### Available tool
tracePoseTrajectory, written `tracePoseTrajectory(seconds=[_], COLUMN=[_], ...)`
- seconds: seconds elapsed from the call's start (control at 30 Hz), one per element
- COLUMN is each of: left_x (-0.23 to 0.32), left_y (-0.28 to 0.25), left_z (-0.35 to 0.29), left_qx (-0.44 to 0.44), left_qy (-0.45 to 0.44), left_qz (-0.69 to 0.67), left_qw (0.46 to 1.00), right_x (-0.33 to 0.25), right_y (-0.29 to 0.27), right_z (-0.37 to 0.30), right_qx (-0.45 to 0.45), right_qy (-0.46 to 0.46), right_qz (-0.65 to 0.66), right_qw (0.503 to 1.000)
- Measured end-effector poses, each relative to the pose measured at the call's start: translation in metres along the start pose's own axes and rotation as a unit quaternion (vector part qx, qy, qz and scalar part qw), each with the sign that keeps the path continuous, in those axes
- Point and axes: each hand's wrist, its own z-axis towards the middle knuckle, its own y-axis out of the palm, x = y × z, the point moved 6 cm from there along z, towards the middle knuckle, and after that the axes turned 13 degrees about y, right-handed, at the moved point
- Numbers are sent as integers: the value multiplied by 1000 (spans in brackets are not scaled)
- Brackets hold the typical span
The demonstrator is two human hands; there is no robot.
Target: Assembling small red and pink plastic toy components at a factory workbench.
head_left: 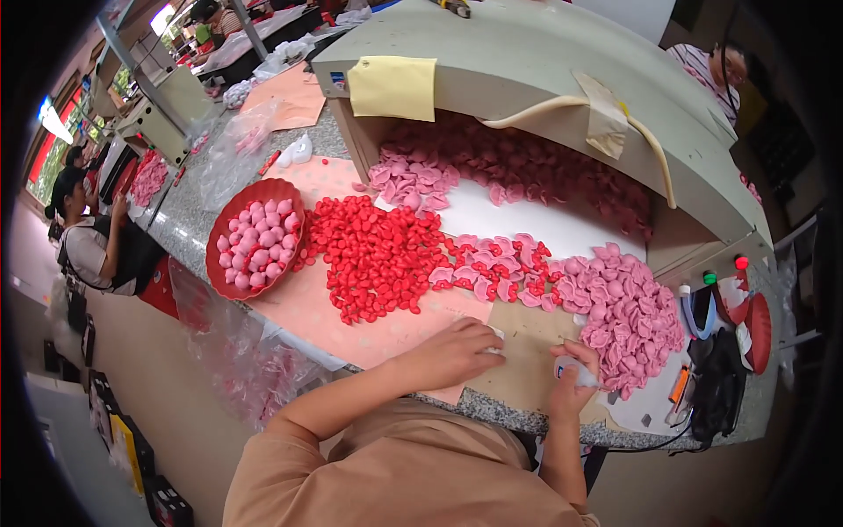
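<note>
My right hand (569, 400) is wrapped round a small translucent white squeeze bottle (576, 371) near the table's front edge. To its left, my left hand (458, 353) is closed, fingers curled down over the brown paper (518, 373); a bit of something whitish shows at its fingertips, too small to name. Just beyond my hands runs a strip of pink cupped pieces with red pieces on them (492, 268). A heap of small glossy red pieces (378, 255) lies beyond my left hand, and a pile of pink cupped pieces (628, 307) beyond my right.
A red scalloped bowl (216, 263) of pink balls stands at left. Behind the piles, a grey hooded machine (536, 61) holds more pink pieces. A black cloth-like item (718, 386) and an orange cutter (680, 384) lie at right. Other people sit farther off.
</note>
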Motion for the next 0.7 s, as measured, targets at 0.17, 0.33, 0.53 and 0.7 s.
tracePoseTrajectory(seconds=[0.17,0.33,0.53,0.7], left_x=[-7,-49,-48,-43], left_y=[-58,-77,-67,-76], left_z=[-8,-44,-54,-58], left_qx=[100,97,58,101], left_qy=[-87,-255,-234,-217], left_qz=[11,199,253,231], left_qw=[991,941,937,943], right_x=[-8,12,12,-6], right_y=[8,6,9,35], right_z=[0,-7,2,9], right_qx=[-40,-34,-61,-130], right_qy=[-19,18,-18,-32], right_qz=[12,22,-2,-29], right_qw=[999,999,998,991])
